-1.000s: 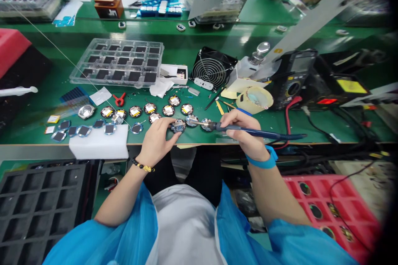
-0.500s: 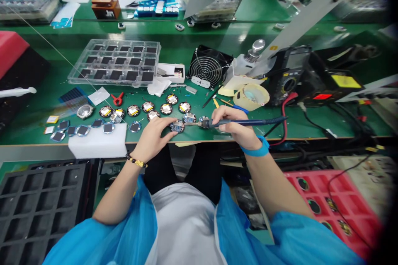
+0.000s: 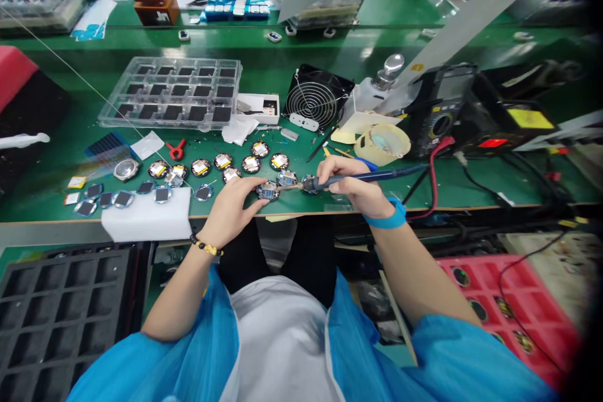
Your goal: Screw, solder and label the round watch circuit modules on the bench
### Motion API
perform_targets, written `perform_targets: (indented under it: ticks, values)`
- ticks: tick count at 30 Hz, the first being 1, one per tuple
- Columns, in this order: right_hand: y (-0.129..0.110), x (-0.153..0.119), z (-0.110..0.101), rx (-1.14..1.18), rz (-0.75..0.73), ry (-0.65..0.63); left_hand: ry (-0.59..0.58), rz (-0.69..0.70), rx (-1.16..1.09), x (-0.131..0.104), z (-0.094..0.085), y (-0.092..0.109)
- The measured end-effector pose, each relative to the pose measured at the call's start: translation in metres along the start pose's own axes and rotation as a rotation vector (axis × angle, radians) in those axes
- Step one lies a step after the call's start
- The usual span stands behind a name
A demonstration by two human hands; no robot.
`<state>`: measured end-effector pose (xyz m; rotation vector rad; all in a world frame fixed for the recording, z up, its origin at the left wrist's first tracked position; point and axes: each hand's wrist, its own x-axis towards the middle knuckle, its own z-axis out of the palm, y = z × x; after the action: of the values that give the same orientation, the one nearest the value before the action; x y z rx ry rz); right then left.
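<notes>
Near the front edge of the green bench, my left hand [image 3: 237, 204] pinches a small round circuit board [image 3: 267, 190] between thumb and fingers. My right hand [image 3: 351, 183] grips a soldering iron [image 3: 367, 177] like a pen. Its tip points left and reaches the right side of the held board; whether it touches cannot be made out. Another round board [image 3: 287, 177] lies just behind the tip, and one more [image 3: 309, 184] sits partly under the iron. Several similar boards with white and yellow parts, such as this round board [image 3: 251, 164], lie behind my left hand.
A clear compartment tray [image 3: 172, 122], a fan [image 3: 313, 97] and a tape roll [image 3: 384, 143] stand further back. Small square screens lie around a white foam block [image 3: 146, 221] at left. A multimeter [image 3: 440, 122] is at right. Co-workers' hands show across the bench.
The soldering iron's rear end has swung slightly up and left, with my right hand shifting a little. My left hand stays on the round circuit board. The whole view has moved slightly.
</notes>
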<state>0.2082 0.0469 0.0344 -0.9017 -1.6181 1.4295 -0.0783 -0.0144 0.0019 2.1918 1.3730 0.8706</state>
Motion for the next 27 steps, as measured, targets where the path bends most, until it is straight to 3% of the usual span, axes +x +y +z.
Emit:
perform_targets:
  ticks: [14,27]
  values:
    - [0.0,-0.015,-0.002,0.035,-0.088,0.199,0.094,-0.057,0.048,-0.001,0.01,0.004]
    - [0.006,-0.057,0.012,0.145,-0.109,0.401,0.129,-0.091,0.009,-0.003,0.013,0.005]
